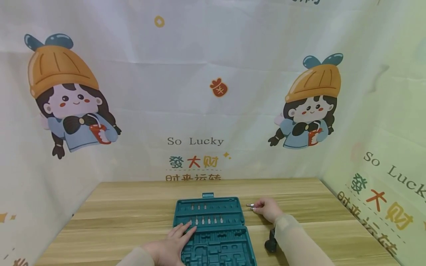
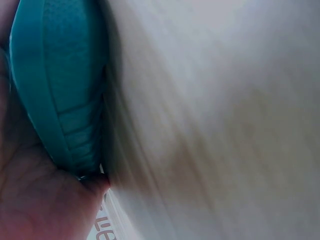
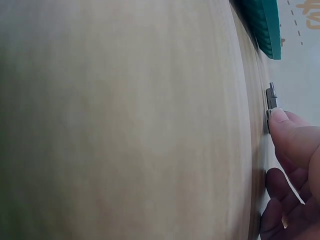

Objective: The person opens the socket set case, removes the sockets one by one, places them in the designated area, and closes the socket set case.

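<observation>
A teal plastic tool case [image 1: 209, 203] lies unfolded on the table, its upper half holding small metal bits [image 1: 203, 220] in two rows. My left hand [image 1: 169, 245] rests on the case's left side, fingers spread and nearly straight across its hinge area. The left wrist view shows the palm against the teal side wall [image 2: 75, 115]. Right of the case, my right hand [image 1: 267, 210] pinches a small metal bit [image 3: 271, 97] between thumb and forefinger, low over the tabletop. The other fingers are loosely curled. Fingertips hide part of the bit.
The case's lower half [image 1: 229, 248] has moulded recesses. A latch [image 1: 208, 194] sticks out at its far edge. A black wrist-worn device [image 1: 271, 242] hangs below the right sleeve. A printed cloth backdrop [image 1: 186, 111] stands behind the wood-grain table [image 1: 133, 207].
</observation>
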`<state>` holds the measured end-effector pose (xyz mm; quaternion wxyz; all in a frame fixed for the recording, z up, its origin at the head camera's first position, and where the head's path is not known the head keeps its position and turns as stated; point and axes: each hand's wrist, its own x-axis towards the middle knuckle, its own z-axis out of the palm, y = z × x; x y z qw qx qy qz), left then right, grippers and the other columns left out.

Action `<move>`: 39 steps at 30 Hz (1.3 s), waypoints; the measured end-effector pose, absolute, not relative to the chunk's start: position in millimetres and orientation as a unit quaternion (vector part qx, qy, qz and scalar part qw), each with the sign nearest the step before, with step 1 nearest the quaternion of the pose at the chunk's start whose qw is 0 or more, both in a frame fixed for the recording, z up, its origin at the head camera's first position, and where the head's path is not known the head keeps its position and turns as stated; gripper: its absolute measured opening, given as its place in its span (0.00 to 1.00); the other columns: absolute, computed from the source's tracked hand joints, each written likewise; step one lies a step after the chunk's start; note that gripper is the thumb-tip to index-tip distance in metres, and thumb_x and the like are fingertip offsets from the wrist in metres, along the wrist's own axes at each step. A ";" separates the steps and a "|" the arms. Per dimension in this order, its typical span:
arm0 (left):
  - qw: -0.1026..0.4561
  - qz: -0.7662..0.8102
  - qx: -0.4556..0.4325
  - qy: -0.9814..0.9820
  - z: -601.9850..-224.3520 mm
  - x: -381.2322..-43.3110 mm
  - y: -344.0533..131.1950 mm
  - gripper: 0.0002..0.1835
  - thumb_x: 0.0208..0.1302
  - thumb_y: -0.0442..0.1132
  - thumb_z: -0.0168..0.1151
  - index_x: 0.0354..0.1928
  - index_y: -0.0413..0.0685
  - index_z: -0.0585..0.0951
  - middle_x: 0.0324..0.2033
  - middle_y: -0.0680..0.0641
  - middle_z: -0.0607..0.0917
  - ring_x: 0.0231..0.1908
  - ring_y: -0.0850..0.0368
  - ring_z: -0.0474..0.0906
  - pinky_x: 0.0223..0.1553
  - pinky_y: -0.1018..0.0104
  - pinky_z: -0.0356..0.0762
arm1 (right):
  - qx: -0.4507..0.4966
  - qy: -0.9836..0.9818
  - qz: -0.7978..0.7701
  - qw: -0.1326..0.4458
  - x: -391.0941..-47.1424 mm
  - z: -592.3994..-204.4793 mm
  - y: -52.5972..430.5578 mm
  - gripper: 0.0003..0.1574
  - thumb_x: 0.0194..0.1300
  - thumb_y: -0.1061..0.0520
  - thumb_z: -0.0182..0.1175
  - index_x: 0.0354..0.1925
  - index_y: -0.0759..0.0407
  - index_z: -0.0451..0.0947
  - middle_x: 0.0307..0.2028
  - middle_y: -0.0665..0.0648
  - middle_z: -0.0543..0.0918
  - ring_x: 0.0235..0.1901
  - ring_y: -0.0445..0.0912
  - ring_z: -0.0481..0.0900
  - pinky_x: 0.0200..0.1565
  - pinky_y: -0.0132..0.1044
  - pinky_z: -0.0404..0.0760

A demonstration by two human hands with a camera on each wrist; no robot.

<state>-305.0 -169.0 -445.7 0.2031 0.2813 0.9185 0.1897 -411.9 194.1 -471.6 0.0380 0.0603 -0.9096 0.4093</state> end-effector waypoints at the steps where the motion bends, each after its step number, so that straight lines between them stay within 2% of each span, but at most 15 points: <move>1: 0.203 0.190 0.281 0.919 -446.6 -305.3 -169.4 0.57 0.52 0.67 0.66 0.76 0.53 0.50 0.75 0.44 0.47 0.72 0.38 0.41 0.61 0.34 0.56 | 0.060 -0.911 0.406 0.037 -412.5 -472.2 194.0 0.02 0.58 0.65 0.67 0.29 0.61 0.82 0.28 0.51 0.79 0.31 0.45 0.72 0.37 0.39 0.71; 9: 0.199 0.213 0.288 0.912 -461.0 -313.0 -176.3 0.57 0.50 0.73 0.62 0.77 0.62 0.48 0.75 0.48 0.45 0.72 0.37 0.40 0.60 0.32 0.56 | 0.064 -0.914 0.398 0.037 -415.8 -475.3 192.5 0.03 0.58 0.65 0.67 0.29 0.61 0.81 0.27 0.51 0.78 0.30 0.45 0.72 0.36 0.39 0.71; 14: 0.197 0.205 0.290 0.914 -459.4 -311.9 -175.6 0.57 0.51 0.70 0.64 0.77 0.58 0.48 0.75 0.47 0.45 0.72 0.38 0.40 0.60 0.33 0.56 | 0.059 -0.912 0.405 0.031 -413.0 -473.0 191.2 0.02 0.57 0.65 0.67 0.32 0.62 0.82 0.28 0.51 0.78 0.31 0.45 0.72 0.36 0.38 0.71; 18: 0.200 0.198 0.291 0.914 -458.9 -312.6 -175.5 0.57 0.52 0.69 0.65 0.77 0.56 0.48 0.75 0.47 0.44 0.72 0.37 0.41 0.61 0.33 0.55 | 0.052 -0.900 0.432 0.030 -407.1 -466.9 190.8 0.06 0.57 0.65 0.67 0.35 0.66 0.81 0.30 0.54 0.79 0.31 0.46 0.73 0.35 0.38 0.71; 21: 0.201 0.200 0.291 0.914 -459.3 -313.2 -176.1 0.57 0.51 0.70 0.64 0.77 0.58 0.48 0.75 0.48 0.45 0.72 0.37 0.41 0.61 0.33 0.55 | 0.045 -0.886 0.461 0.030 -403.3 -460.5 189.3 0.08 0.60 0.64 0.65 0.38 0.68 0.80 0.31 0.56 0.80 0.30 0.46 0.73 0.33 0.38 0.72; 24: 0.202 0.199 0.288 0.915 -455.3 -310.8 -174.9 0.56 0.52 0.69 0.64 0.77 0.58 0.48 0.75 0.48 0.45 0.72 0.38 0.41 0.61 0.34 0.55 | 0.040 -0.880 0.473 0.026 -402.0 -451.1 184.4 0.09 0.63 0.61 0.63 0.40 0.66 0.80 0.34 0.56 0.81 0.33 0.47 0.74 0.35 0.40 0.73; 27: 0.205 0.192 0.284 0.917 -448.0 -307.4 -172.7 0.56 0.53 0.66 0.66 0.77 0.54 0.49 0.75 0.47 0.45 0.72 0.38 0.41 0.62 0.35 0.55 | 0.045 -0.878 0.476 0.017 -403.3 -438.9 171.0 0.11 0.66 0.58 0.61 0.43 0.64 0.81 0.39 0.55 0.82 0.39 0.48 0.77 0.42 0.45 0.76; 32: 0.205 0.184 0.280 0.920 -443.6 -305.9 -172.7 0.56 0.53 0.65 0.66 0.77 0.52 0.49 0.75 0.46 0.45 0.72 0.39 0.41 0.62 0.35 0.56 | 0.063 -0.847 0.527 -0.003 -407.9 -427.0 129.4 0.16 0.68 0.59 0.59 0.49 0.69 0.79 0.45 0.59 0.82 0.45 0.52 0.77 0.49 0.51 0.74; 37: 0.211 0.175 0.278 0.921 -445.5 -307.3 -171.9 0.56 0.53 0.68 0.64 0.77 0.56 0.48 0.75 0.46 0.46 0.72 0.39 0.41 0.62 0.36 0.57 | 0.073 -0.811 0.580 -0.017 -411.0 -432.9 87.0 0.16 0.66 0.58 0.62 0.48 0.68 0.80 0.45 0.59 0.82 0.47 0.52 0.76 0.53 0.53 0.71; 39: 0.209 0.172 0.278 0.922 -448.4 -307.7 -171.1 0.55 0.53 0.69 0.63 0.77 0.57 0.48 0.75 0.46 0.46 0.72 0.39 0.41 0.61 0.37 0.57 | 0.075 -0.805 0.589 -0.021 -410.5 -438.3 72.9 0.16 0.65 0.57 0.63 0.46 0.67 0.81 0.44 0.59 0.82 0.46 0.52 0.76 0.52 0.54 0.72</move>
